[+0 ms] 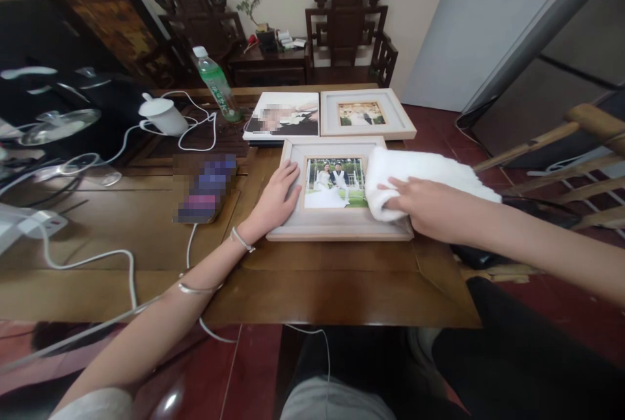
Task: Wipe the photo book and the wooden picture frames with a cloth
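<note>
A light wooden picture frame [336, 234] lies flat on the brown table, with a small photo [336, 182] of two people in its middle. My left hand [277, 197] grips the frame's left rail, fingers over the edge and thumb on the front side. In my right hand [427, 206] is a bunched white towel [430, 172], pressed against the right part of the frame. The towel covers the frame's upper right corner and the photo's right edge. Part of it trails off to the right, past my wrist.
Behind lie a second picture frame [410, 127] and a white-edged photo panel [288, 114]. To the left are a phone [208, 189] on a cable, a green-labelled bottle [217, 84], a lidded white cup [163, 114] and loose white cords. The table [342, 290] ends close in front of me.
</note>
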The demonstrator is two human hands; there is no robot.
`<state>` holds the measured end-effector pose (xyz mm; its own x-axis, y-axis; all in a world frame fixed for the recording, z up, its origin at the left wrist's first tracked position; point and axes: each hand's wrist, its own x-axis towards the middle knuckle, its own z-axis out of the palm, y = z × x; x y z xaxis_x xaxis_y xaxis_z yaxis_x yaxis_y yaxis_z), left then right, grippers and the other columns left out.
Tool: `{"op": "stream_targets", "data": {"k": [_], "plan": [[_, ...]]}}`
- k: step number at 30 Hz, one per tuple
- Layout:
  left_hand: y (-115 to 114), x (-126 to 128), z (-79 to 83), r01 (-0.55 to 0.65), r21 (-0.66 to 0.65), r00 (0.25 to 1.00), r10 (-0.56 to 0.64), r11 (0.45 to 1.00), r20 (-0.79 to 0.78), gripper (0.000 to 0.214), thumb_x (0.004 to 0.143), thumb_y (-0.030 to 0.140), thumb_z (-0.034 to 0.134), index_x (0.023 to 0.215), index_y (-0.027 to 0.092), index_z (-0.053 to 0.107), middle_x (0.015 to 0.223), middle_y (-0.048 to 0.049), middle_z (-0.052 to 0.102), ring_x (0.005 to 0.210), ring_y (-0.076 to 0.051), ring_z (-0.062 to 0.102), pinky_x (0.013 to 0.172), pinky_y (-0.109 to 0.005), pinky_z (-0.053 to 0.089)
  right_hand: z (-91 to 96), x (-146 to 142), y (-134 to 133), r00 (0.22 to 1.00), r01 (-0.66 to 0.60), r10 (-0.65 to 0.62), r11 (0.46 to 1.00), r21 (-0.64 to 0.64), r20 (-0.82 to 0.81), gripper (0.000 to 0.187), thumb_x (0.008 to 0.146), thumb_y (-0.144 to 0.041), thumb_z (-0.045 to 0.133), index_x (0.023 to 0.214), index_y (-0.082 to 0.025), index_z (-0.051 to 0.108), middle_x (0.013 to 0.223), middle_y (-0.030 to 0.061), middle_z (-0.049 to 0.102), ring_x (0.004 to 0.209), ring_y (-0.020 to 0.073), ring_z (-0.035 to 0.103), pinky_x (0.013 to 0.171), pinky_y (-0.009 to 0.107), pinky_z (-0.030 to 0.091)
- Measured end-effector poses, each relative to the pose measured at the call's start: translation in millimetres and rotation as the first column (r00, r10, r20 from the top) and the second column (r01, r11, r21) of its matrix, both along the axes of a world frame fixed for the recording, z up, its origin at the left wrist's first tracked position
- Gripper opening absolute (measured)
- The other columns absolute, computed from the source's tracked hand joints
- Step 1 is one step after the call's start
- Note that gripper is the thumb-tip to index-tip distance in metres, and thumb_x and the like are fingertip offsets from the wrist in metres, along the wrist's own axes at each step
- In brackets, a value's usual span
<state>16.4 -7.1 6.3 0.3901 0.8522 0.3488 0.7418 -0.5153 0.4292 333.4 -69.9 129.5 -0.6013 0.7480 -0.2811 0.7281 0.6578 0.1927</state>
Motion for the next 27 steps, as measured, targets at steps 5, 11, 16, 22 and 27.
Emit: {"op": "stream_targets", "data": {"k": [5, 11, 16, 22, 27], "plan": [[0, -1, 2.0, 0.014, -0.001, 0.999, -0.014, 1.000, -0.031, 0.050, 0.105, 0.031, 0.043, 0.148, 0.011, 0.057, 0.160, -0.0170, 0.054, 0.157, -0.033, 0.039, 0.131, -0.056, 0.031, 15.8, -13, -12, 0.996, 0.082, -0.086, 0.981, -0.175, -0.015, 0.045, 0.077, 0.001, 0.050, 0.104, -0.021, 0.079, 0.114, 0.0126, 0.078, 0.086, 0.0265, 0.071, 0.073, 0.039, 0.052], [2, -2, 0.7, 0.030, 0.000, 0.999, -0.030, 1.000, -0.043, 0.050, 0.105, 0.031, 0.043, 0.148, 0.010, 0.057, 0.160, -0.0183, 0.053, 0.157, -0.034, 0.038, 0.131, -0.057, 0.031, -4.2, -15, 58, 0.984, 0.174, -0.175, 0.983, -0.055, -0.029, 0.063, 0.081, 0.002, 0.044, 0.137, -0.014, 0.069, 0.147, 0.0244, 0.061, 0.092, 0.0277, 0.072, 0.080, 0.041, 0.052], [3, 0, -1.6, 0.021, 0.009, 0.999, -0.021, 1.000, -0.043, 0.051, 0.105, 0.031, 0.042, 0.147, 0.007, 0.058, 0.159, -0.0207, 0.053, 0.157, -0.034, 0.038, 0.131, -0.056, 0.031, -25.2, 2, 120, 0.997, 0.072, -0.070, 0.987, 0.143, -0.023, 0.068, 0.083, 0.003, 0.042, 0.148, -0.008, 0.059, 0.163, 0.0276, 0.045, 0.126, 0.0374, 0.064, 0.105, 0.053, 0.047], [3, -1, -2.6, 0.022, 0.017, 0.999, -0.022, 1.000, -0.026, 0.050, 0.105, 0.031, 0.043, 0.146, 0.008, 0.058, 0.158, -0.0204, 0.054, 0.156, -0.034, 0.039, 0.130, -0.058, 0.032, -32.9, -9, 98, 0.997, -0.080, 0.079, 0.987, 0.140, 0.011, 0.063, 0.085, 0.005, 0.040, 0.144, -0.005, 0.061, 0.165, 0.0263, 0.042, 0.152, 0.0410, 0.040, 0.111, 0.061, 0.043], [3, 0, -2.9, 0.015, 0.024, 0.999, -0.014, 1.000, -0.030, 0.050, 0.104, 0.030, 0.043, 0.147, 0.009, 0.058, 0.158, -0.0196, 0.055, 0.156, -0.034, 0.040, 0.130, -0.056, 0.033, -27.0, -29, 28, 0.993, -0.116, 0.116, 0.993, -0.018, 0.019, 0.060, 0.083, 0.004, 0.047, 0.139, -0.007, 0.065, 0.167, 0.0249, 0.041, 0.155, 0.0440, 0.036, 0.115, 0.068, 0.039]]}}
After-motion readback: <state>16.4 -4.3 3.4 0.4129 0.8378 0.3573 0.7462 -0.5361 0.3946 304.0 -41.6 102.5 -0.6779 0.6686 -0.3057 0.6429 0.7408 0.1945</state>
